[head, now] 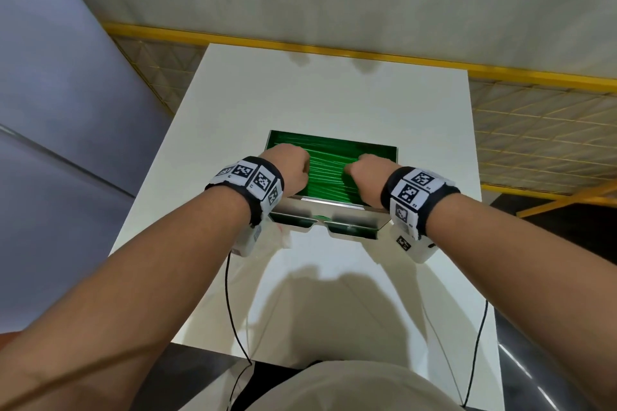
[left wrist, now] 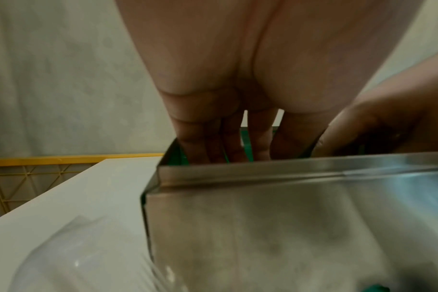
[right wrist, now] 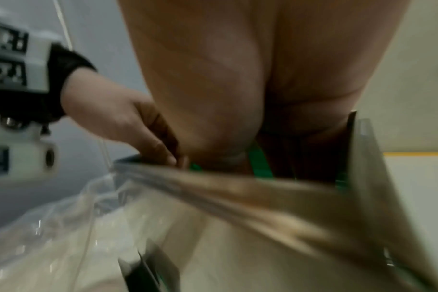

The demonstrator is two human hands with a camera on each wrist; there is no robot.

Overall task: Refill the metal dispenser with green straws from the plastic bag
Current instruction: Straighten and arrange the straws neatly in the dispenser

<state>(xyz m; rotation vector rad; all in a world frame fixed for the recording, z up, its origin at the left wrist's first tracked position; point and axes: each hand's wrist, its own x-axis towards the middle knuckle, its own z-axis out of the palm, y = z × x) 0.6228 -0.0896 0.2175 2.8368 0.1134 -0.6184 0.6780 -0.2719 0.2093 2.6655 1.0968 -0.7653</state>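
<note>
Head view: the metal dispenser (head: 329, 215) stands open-topped on the white bench (head: 334, 93), its bin packed with green straws (head: 325, 173) lying crosswise; both hands reach down into the bin from the near side; the left hand (head: 287, 172) sits at the left end of the straws, the right hand (head: 369, 178) at the right end, the two apart with straws showing between them. Left wrist view: the fingers (left wrist: 260, 138) of the left hand run straight down, slightly spread, past the steel rim onto the straws; green shows between them; no curl round any straw is seen. Right wrist view: blurred; the right hand's fingers (right wrist: 310, 154) go down behind the rim among the straws; whether they grasp any, I cannot tell. The clear plastic bag (right wrist: 63, 227) lies crumpled on the bench just beside the dispenser's near left corner.
</note>
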